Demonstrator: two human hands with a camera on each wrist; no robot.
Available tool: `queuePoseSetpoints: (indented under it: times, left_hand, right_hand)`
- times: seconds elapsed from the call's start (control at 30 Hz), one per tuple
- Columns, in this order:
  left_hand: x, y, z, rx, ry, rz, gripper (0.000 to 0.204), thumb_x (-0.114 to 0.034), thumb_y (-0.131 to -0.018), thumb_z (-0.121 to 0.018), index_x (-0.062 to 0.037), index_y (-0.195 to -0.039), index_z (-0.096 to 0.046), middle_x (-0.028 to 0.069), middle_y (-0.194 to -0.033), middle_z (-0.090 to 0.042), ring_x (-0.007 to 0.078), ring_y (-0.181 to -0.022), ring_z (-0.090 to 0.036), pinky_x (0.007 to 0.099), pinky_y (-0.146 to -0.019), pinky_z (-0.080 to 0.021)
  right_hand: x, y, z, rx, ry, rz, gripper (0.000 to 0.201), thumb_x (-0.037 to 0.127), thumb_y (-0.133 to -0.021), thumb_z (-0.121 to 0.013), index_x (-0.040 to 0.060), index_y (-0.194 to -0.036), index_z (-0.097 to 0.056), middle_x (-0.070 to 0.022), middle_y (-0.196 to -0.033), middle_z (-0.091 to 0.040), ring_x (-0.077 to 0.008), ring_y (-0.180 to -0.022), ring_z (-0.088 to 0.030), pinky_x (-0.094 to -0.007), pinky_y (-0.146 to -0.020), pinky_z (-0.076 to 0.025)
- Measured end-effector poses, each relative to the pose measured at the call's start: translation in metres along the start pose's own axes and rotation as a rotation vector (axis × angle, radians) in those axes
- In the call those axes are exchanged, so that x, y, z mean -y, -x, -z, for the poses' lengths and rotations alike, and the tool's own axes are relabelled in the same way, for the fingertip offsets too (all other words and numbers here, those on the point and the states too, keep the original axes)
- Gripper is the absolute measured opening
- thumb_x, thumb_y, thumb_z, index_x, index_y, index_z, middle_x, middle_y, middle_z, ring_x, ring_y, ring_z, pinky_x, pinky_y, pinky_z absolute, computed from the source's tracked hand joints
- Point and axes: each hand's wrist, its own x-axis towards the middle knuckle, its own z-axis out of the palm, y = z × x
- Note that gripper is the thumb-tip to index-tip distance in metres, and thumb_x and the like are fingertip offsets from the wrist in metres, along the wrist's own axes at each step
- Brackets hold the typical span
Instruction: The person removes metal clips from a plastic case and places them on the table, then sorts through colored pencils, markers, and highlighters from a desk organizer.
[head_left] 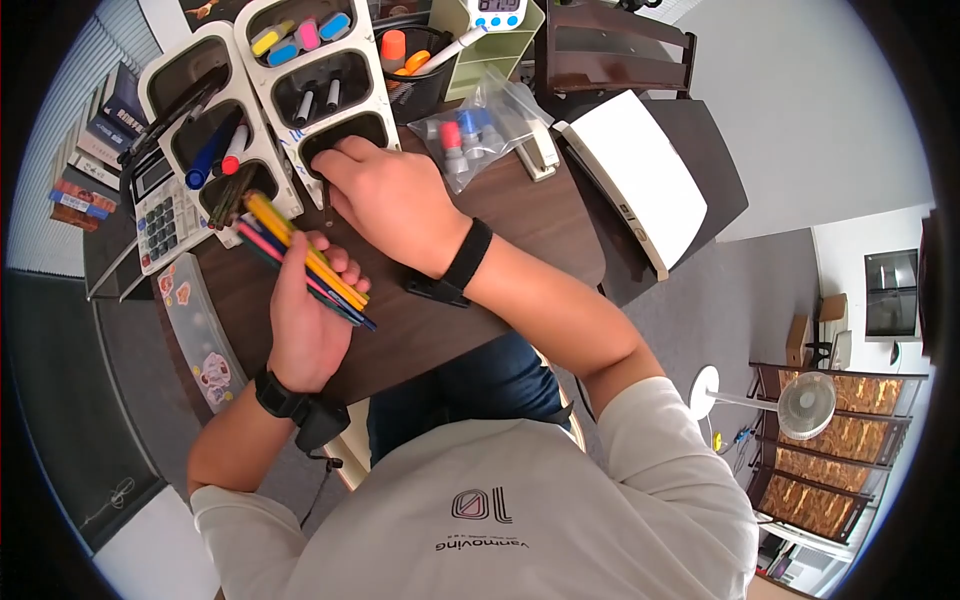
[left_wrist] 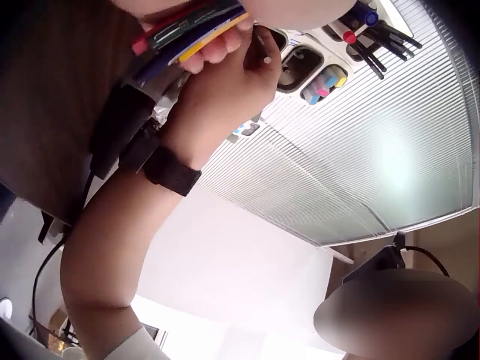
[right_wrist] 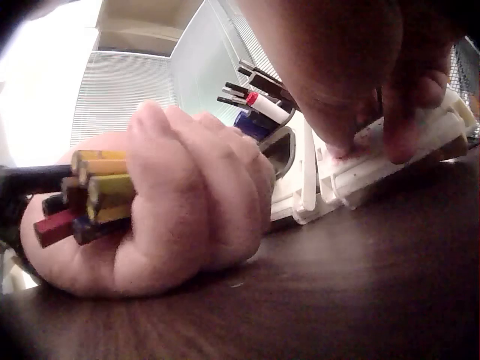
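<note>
My left hand [head_left: 306, 325] grips a bundle of coloured pencils [head_left: 318, 272] over the table's near part, yellow, pink and dark blue among them. Their ends, with yellow, red and blue barrels [right_wrist: 105, 180], poke out of the fist in the right wrist view. My right hand [head_left: 390, 195] reaches into the nearest compartment of the white desk organizer [head_left: 312, 185]; its fingertips are hidden there from above. In the right wrist view those fingers [right_wrist: 401, 135] are down at the organizer's rim. I cannot tell whether they hold anything.
A second organizer [head_left: 150, 75] with pens and markers stands on the left, beside a calculator [head_left: 160, 225]. Highlighters [head_left: 310, 32] fill the far compartment. To the right are a clear bag [head_left: 490, 135] of small bottles, a stapler [head_left: 540, 155] and a black mesh cup [head_left: 415, 95].
</note>
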Motion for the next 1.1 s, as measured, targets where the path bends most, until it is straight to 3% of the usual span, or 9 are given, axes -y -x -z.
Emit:
queuePoseSetpoints:
  times: [0.13, 0.23, 0.43, 0.6, 0.73, 0.83, 0.9, 0.93, 1.1]
  left_hand:
    - [-0.003, -0.002, -0.011, -0.005, -0.083, 0.133, 0.027, -0.041, -0.113, -0.051, -0.0155, -0.107, -0.054, -0.0011, -0.088, -0.051, 0.0137, -0.085, -0.050, 0.0327, -0.082, -0.045]
    - [-0.007, -0.006, -0.008, 0.011, -0.088, 0.160, 0.027, -0.042, -0.112, -0.052, -0.0159, -0.107, -0.054, -0.0012, -0.088, -0.051, 0.0138, -0.084, -0.050, 0.0325, -0.082, -0.045]
    - [-0.006, -0.004, -0.010, 0.011, -0.078, 0.150, 0.027, -0.042, -0.113, -0.051, -0.0159, -0.107, -0.053, -0.0009, -0.088, -0.051, 0.0138, -0.083, -0.050, 0.0324, -0.081, -0.044]
    - [-0.003, 0.000, -0.002, 0.092, -0.112, 0.148, 0.029, -0.043, -0.113, -0.049, -0.0149, -0.110, -0.056, -0.0001, -0.090, -0.054, 0.0147, -0.086, -0.054, 0.0343, -0.085, -0.047]
    - [0.002, 0.006, -0.002, 0.089, -0.115, 0.108, 0.036, -0.040, -0.115, -0.044, -0.0077, -0.120, -0.060, 0.0074, -0.103, -0.066, 0.0215, -0.102, -0.065, 0.0430, -0.099, -0.053]
    - [0.009, 0.009, 0.006, 0.153, -0.029, 0.059, 0.039, -0.037, -0.116, -0.043, -0.0048, -0.125, -0.062, 0.0118, -0.118, -0.069, 0.0252, -0.115, -0.066, 0.0462, -0.108, -0.051]
    - [0.014, 0.013, -0.003, 0.150, -0.071, 0.039, 0.039, -0.039, -0.116, -0.041, -0.0088, -0.128, -0.063, 0.0120, -0.129, -0.069, 0.0253, -0.126, -0.062, 0.0442, -0.111, -0.048]
    - [0.013, 0.014, 0.001, 0.198, -0.041, 0.091, 0.038, -0.035, -0.117, -0.040, -0.0085, -0.133, -0.061, 0.0148, -0.139, -0.066, 0.0295, -0.137, -0.057, 0.0472, -0.117, -0.045]
    - [0.018, 0.014, 0.003, 0.194, -0.046, 0.102, 0.035, -0.032, -0.116, -0.043, -0.0080, -0.135, -0.059, 0.0145, -0.140, -0.066, 0.0312, -0.138, -0.056, 0.0493, -0.120, -0.042]
  right_hand:
    - [-0.005, -0.002, 0.000, 0.020, -0.015, -0.004, 0.024, 0.012, -0.087, -0.074, 0.0131, -0.111, -0.073, -0.0043, -0.099, -0.072, -0.0296, -0.078, -0.073, -0.0405, -0.064, -0.059]
    - [-0.007, -0.002, -0.005, -0.086, -0.059, 0.032, 0.016, 0.012, -0.084, -0.073, 0.0113, -0.100, -0.071, -0.0065, -0.091, -0.068, -0.0312, -0.073, -0.073, -0.0429, -0.060, -0.057]
    - [-0.003, 0.001, 0.002, -0.001, -0.076, -0.041, 0.021, 0.012, -0.090, -0.071, 0.0118, -0.110, -0.074, -0.0050, -0.102, -0.075, -0.0306, -0.081, -0.073, -0.0418, -0.067, -0.060]
    - [-0.002, 0.006, 0.007, 0.025, -0.118, -0.048, 0.033, 0.012, -0.091, -0.068, 0.0088, -0.124, -0.071, -0.0114, -0.118, -0.073, -0.0346, -0.089, -0.074, -0.0431, -0.073, -0.061]
    - [0.027, 0.025, 0.057, -0.039, -0.193, -0.117, 0.032, 0.008, -0.093, -0.066, 0.0069, -0.125, -0.069, -0.0105, -0.118, -0.071, -0.0367, -0.089, -0.073, -0.0435, -0.074, -0.060]
    - [0.036, 0.067, 0.074, 0.071, -0.475, -0.256, 0.026, 0.010, -0.096, -0.074, 0.0036, -0.120, -0.070, -0.0106, -0.105, -0.072, -0.0247, -0.079, -0.072, -0.0355, -0.066, -0.057]
    - [0.049, 0.089, 0.072, 0.193, -0.501, -0.346, 0.026, 0.014, -0.095, -0.078, 0.0027, -0.117, -0.070, -0.0103, -0.098, -0.073, -0.0197, -0.075, -0.069, -0.0330, -0.064, -0.056]
    - [0.053, 0.096, 0.065, 0.145, -0.516, -0.372, 0.021, 0.018, -0.093, -0.079, 0.0057, -0.106, -0.069, -0.0110, -0.089, -0.072, -0.0303, -0.078, -0.072, -0.0420, -0.067, -0.057]
    - [0.049, 0.108, 0.053, 0.053, -0.460, -0.403, 0.015, 0.014, -0.092, -0.078, 0.0042, -0.100, -0.071, -0.0112, -0.089, -0.072, -0.0300, -0.078, -0.072, -0.0417, -0.068, -0.058]
